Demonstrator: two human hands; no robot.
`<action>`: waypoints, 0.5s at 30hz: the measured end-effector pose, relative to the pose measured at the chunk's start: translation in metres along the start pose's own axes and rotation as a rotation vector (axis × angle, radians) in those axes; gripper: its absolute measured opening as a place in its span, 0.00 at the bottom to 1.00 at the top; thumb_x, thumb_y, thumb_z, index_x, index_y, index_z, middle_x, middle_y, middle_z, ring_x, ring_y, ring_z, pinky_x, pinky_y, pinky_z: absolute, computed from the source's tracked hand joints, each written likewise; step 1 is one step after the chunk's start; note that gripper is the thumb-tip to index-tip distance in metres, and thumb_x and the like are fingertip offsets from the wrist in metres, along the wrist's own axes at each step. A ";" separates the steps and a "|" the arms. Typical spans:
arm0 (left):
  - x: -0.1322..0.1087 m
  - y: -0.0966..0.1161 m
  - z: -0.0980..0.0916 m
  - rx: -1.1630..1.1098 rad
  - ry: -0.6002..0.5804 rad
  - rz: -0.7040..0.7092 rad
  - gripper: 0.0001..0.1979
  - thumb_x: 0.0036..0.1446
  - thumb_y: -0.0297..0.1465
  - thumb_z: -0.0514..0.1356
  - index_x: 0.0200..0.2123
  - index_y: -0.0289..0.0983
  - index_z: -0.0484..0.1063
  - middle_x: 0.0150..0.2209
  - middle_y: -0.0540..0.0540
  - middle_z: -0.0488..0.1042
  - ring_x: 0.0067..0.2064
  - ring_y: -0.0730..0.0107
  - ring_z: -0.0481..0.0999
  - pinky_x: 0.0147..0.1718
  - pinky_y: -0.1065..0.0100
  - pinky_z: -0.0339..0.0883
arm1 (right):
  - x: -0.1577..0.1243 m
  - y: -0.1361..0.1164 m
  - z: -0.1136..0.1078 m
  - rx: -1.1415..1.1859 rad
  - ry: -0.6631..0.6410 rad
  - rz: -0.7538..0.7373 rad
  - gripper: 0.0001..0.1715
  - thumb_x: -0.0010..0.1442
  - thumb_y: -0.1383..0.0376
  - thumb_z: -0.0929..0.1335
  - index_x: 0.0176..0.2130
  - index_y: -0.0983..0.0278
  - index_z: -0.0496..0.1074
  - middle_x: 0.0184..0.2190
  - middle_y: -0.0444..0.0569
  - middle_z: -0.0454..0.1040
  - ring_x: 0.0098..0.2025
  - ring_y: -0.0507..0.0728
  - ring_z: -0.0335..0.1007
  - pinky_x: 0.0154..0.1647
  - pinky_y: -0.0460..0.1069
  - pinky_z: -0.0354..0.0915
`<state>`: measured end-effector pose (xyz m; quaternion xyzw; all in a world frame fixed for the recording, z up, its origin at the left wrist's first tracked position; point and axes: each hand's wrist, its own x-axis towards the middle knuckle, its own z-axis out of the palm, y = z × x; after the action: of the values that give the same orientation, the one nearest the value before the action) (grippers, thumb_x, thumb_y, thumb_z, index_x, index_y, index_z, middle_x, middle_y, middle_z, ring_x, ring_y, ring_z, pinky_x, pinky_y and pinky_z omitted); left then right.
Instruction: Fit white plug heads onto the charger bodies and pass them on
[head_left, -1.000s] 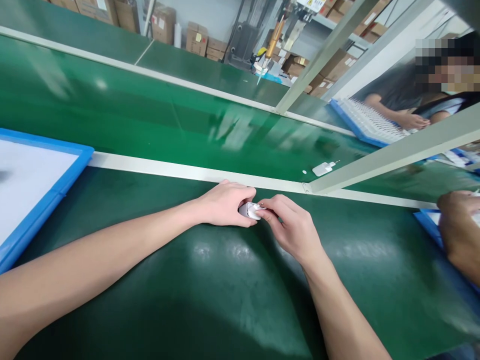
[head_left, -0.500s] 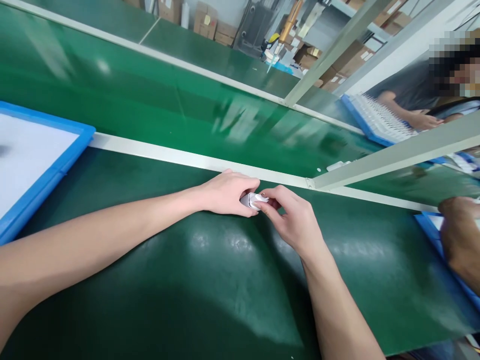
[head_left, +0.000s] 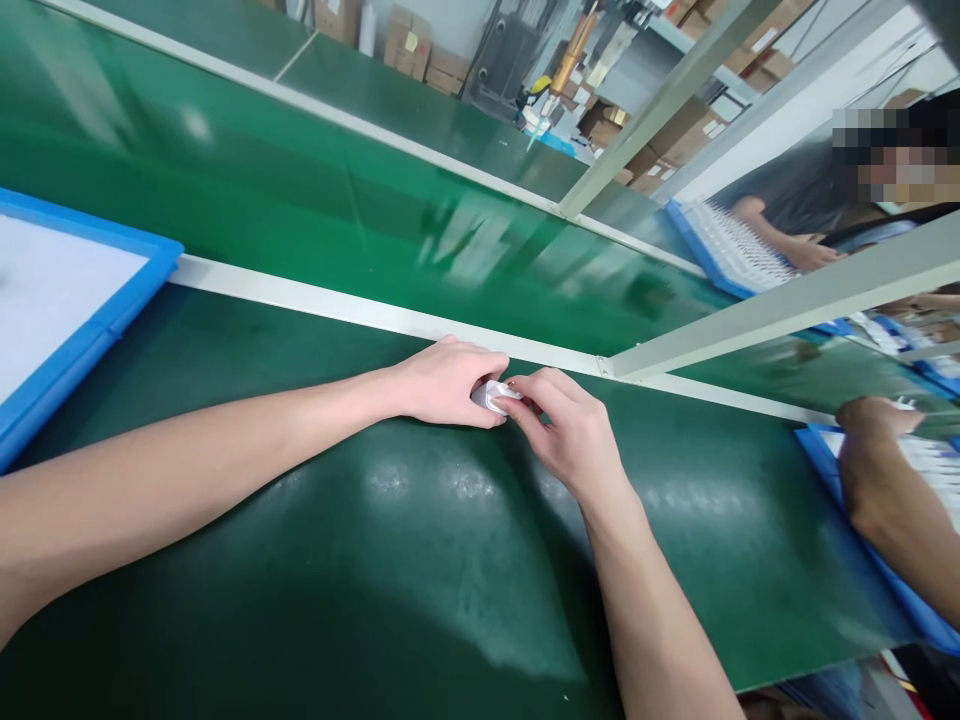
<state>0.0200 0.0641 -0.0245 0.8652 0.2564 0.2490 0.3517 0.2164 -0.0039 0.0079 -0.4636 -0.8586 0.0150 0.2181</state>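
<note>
My left hand (head_left: 450, 385) is closed round a small white plastic housing (head_left: 484, 397), with its end pointing right. At that end, my right hand (head_left: 566, 425) pinches a small white part (head_left: 508, 391) between thumb and fingers. This part touches the housing; whether it sits inside cannot be made out. The fingers of both hands cover much of the two pieces, so their exact kind is hidden. Both hands are just above the green work surface (head_left: 420, 560), close to the pale metal strip (head_left: 360, 312) along its back.
At the left lies a blue-rimmed tray (head_left: 142, 290) with a white bottom. A slanted metal post (head_left: 720, 310) rises at the right. Beyond it, a co-worker's hand (head_left: 874, 440) is over another blue tray (head_left: 847, 500) of white pieces. Another person sits behind a tray (head_left: 742, 250) of white parts.
The view has shifted slightly, so most things appear a little further left. My hands keep the same hold. At the right, more of the co-worker's arm and tray shows.
</note>
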 end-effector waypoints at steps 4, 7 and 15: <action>0.001 0.001 0.001 -0.009 -0.004 0.000 0.16 0.52 0.38 0.63 0.28 0.39 0.57 0.27 0.54 0.67 0.31 0.70 0.65 0.39 0.64 0.54 | 0.002 0.001 0.000 -0.024 -0.003 -0.073 0.05 0.70 0.64 0.67 0.39 0.60 0.73 0.33 0.50 0.74 0.34 0.57 0.69 0.35 0.51 0.66; 0.001 0.001 0.000 -0.021 -0.012 -0.009 0.16 0.52 0.39 0.63 0.28 0.39 0.57 0.28 0.54 0.67 0.32 0.70 0.65 0.39 0.64 0.54 | 0.003 0.004 0.002 -0.041 -0.005 -0.125 0.05 0.70 0.66 0.67 0.39 0.61 0.72 0.33 0.50 0.73 0.35 0.57 0.68 0.36 0.51 0.65; 0.000 0.000 0.000 -0.044 0.011 -0.027 0.17 0.52 0.39 0.64 0.28 0.39 0.58 0.28 0.53 0.67 0.31 0.70 0.64 0.33 0.66 0.54 | 0.003 0.006 0.004 -0.062 -0.010 -0.116 0.09 0.71 0.63 0.66 0.37 0.60 0.72 0.31 0.50 0.73 0.34 0.58 0.65 0.36 0.53 0.64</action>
<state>0.0194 0.0643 -0.0245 0.8524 0.2641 0.2545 0.3727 0.2179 0.0027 0.0036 -0.4194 -0.8853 -0.0219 0.1997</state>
